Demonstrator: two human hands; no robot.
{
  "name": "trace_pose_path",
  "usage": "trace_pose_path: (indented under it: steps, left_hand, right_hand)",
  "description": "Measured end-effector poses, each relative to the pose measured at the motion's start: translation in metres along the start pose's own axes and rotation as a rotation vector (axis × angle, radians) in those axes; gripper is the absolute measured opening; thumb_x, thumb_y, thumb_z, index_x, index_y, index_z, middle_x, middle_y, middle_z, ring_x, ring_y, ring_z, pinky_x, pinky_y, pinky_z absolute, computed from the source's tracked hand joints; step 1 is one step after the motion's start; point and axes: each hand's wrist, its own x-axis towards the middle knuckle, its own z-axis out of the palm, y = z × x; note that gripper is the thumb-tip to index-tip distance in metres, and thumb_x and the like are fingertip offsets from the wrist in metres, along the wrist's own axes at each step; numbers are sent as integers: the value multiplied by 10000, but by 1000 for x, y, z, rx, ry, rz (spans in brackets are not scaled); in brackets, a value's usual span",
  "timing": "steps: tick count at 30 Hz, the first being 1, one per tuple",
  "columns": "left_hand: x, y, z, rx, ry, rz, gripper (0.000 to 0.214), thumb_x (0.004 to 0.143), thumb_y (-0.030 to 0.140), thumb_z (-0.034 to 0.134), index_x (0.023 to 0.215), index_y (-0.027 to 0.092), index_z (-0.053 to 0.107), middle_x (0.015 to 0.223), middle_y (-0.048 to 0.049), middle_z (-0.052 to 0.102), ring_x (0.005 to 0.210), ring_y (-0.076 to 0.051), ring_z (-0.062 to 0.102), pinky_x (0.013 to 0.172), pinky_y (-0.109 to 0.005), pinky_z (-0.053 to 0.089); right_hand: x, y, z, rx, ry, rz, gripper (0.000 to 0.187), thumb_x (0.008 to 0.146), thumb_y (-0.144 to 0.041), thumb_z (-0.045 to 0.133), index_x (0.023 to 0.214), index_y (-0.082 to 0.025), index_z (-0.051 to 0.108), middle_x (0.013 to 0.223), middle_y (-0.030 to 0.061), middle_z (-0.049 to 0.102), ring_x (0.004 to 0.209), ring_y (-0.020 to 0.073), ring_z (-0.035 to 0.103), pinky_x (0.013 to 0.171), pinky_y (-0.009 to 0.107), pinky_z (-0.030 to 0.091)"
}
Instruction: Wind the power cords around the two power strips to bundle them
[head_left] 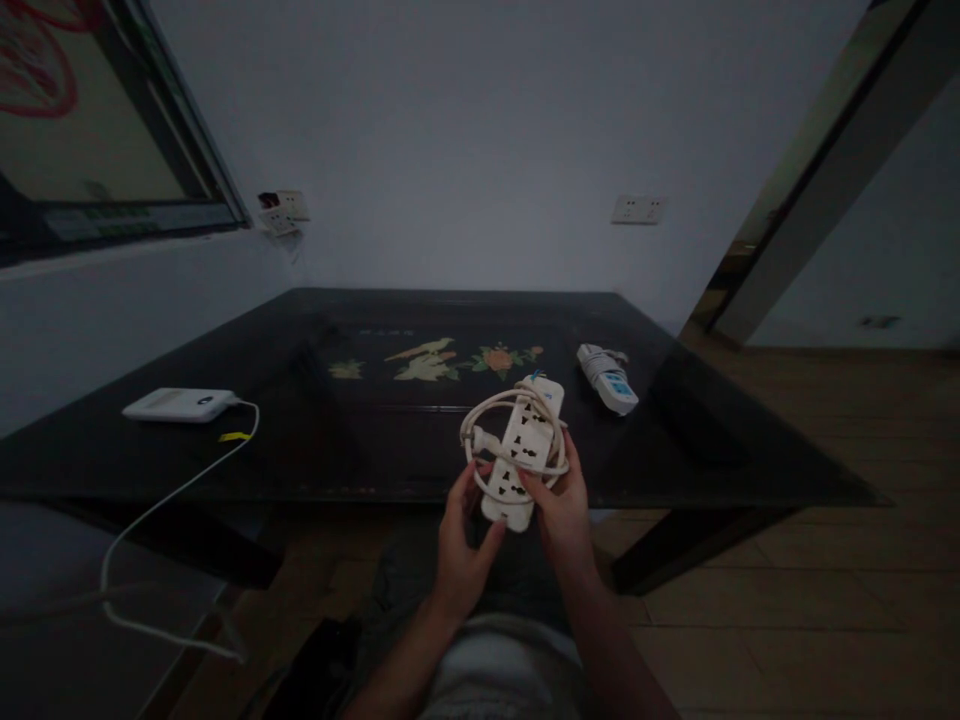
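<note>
A white power strip with its cord coiled around it is held up in front of me, over the near edge of the dark table. My left hand grips its lower left side, fingers curled by the plug. My right hand holds its right side, thumb pressed across the sockets. Both hands are closed on the strip.
A second power strip with a blue label lies on the table to the right. A white power bank sits at the left, its white cable trailing off the edge. Wall sockets are behind. Wooden floor at right.
</note>
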Motion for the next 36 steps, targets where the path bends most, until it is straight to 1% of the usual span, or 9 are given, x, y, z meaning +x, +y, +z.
trace_pose_path:
  steps: [5, 10, 15, 18, 23, 26, 29, 33, 36]
  left_hand:
    - [12, 4, -8, -41, 57, -153, 530, 869, 305, 581, 1344, 205, 368, 1218, -122, 584, 1120, -211, 593, 946, -346, 491]
    - [21, 11, -23, 92, -2, -259, 420, 849, 322, 578, 1234, 174, 499, 955, -64, 661, 871, -179, 660, 756, -280, 530]
    - [24, 17, -33, 164, -52, -238, 349, 881, 322, 525, 1195, 171, 534, 752, 3, 621, 610, -112, 597, 607, -227, 496]
    - [28, 22, -41, 216, -39, -226, 318, 890, 329, 510, 1163, 172, 558, 698, 22, 599, 539, -98, 550, 542, -212, 456]
    - [47, 24, -57, 370, 53, -151, 268, 887, 312, 504, 1089, 173, 611, 717, 3, 631, 591, -121, 564, 586, -233, 449]
    - [62, 20, -64, 481, 57, -100, 233, 866, 293, 526, 1029, 183, 651, 829, -36, 687, 756, -168, 627, 709, -274, 475]
    - [75, 14, -66, 533, 35, -79, 222, 848, 286, 542, 1004, 188, 667, 977, -68, 702, 901, -203, 641, 819, -311, 475]
    - [83, 6, -66, 527, 25, -130, 253, 829, 290, 561, 1050, 209, 654, 931, -57, 716, 883, -214, 654, 829, -328, 477]
    - [86, 0, -65, 483, -9, -189, 268, 839, 321, 554, 1072, 228, 648, 933, -59, 724, 900, -231, 662, 845, -346, 473]
  right_hand:
    - [14, -3, -2, -92, -91, 47, 931, 592, -197, 798, 1411, -225, 355, 1419, 110, 473, 1278, 260, 472, 1063, 446, 387]
    - [30, -2, -2, -148, -187, 117, 973, 572, -220, 802, 1428, -225, 339, 1407, 111, 485, 1242, 264, 505, 1048, 457, 395]
    - [42, 0, -6, -247, -268, 165, 985, 577, -238, 796, 1439, -209, 321, 1379, 115, 512, 1212, 239, 527, 1047, 446, 388]
    - [49, -1, -11, -349, -302, 169, 966, 610, -272, 775, 1447, -177, 304, 1329, 132, 551, 1164, 240, 560, 1001, 444, 429]
    - [53, -9, -17, -684, -324, 10, 693, 712, -321, 705, 1346, -158, 474, 1148, 114, 663, 1004, 235, 631, 910, 409, 476]
    - [49, -19, -19, -906, -317, -126, 553, 761, -344, 670, 1282, -199, 551, 1117, 93, 672, 989, 239, 622, 903, 409, 466]
    - [42, -34, -19, -1138, -233, -280, 447, 807, -403, 621, 1202, -194, 617, 1120, 118, 643, 1038, 279, 572, 900, 444, 449]
    - [32, -51, -9, -1213, -159, -494, 341, 873, -371, 537, 1157, -213, 640, 1080, 113, 622, 1035, 277, 535, 877, 432, 447]
    - [26, -52, 12, -1236, -279, -594, 284, 896, -293, 510, 1129, -215, 653, 1074, 98, 626, 1037, 253, 525, 905, 397, 430]
